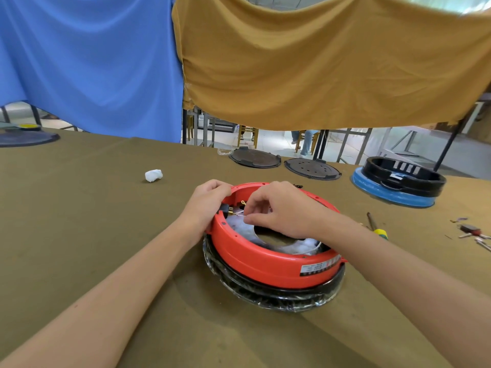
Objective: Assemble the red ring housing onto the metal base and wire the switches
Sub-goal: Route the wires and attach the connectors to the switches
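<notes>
Left hand [206,205]: grip steadies red ring housing [268,264]. Right hand [276,208]: pinches thin white wire [239,214], apparently at switch terminal beside grip. Risk: wire slips off, bends terminal.

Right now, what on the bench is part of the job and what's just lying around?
In use: red ring housing; white wire pinched by right hand; left hand gripping the rim.
Idle: screwdriver; white wad; two dark round plates; black-and-blue housing.
</notes>
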The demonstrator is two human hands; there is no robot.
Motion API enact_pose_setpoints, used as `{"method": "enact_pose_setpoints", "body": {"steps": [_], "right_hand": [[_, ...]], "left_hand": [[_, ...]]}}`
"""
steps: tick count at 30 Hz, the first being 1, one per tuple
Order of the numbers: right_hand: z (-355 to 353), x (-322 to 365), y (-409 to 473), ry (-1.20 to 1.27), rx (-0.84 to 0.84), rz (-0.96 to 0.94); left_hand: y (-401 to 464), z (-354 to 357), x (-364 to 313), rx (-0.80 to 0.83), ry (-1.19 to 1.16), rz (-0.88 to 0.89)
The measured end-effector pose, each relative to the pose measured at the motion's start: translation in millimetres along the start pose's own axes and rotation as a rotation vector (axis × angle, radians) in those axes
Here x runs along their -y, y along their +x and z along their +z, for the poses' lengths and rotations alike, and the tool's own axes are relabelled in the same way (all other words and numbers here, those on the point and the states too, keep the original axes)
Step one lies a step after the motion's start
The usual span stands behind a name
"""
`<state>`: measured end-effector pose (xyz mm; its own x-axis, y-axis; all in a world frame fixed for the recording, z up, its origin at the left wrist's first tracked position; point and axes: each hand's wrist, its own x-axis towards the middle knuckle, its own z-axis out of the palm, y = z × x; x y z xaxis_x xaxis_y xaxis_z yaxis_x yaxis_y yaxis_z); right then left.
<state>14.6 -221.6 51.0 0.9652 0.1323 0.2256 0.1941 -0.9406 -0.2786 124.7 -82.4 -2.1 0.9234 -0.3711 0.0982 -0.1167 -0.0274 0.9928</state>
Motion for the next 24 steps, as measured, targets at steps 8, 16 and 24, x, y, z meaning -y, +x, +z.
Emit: {"method": "enact_pose_setpoints", "body": {"steps": [8, 16, 24], "right_hand": [[5.0, 6.6, 6.8, -0.103, 0.006, -0.102], [9.7, 10.9, 11.9, -0.087, -0.037, -0.138], [13.4, 12.9, 12.6, -0.122, -0.055, -0.179]], "left_hand": [[1.4, -1.0, 1.2, 0.021, -0.014, 0.023], [-1.2, -0.4, -0.8, 0.024, -0.03, 0.009], [-4.7, 2.2, -1.2, 0.019, -0.076, 0.022]]}}
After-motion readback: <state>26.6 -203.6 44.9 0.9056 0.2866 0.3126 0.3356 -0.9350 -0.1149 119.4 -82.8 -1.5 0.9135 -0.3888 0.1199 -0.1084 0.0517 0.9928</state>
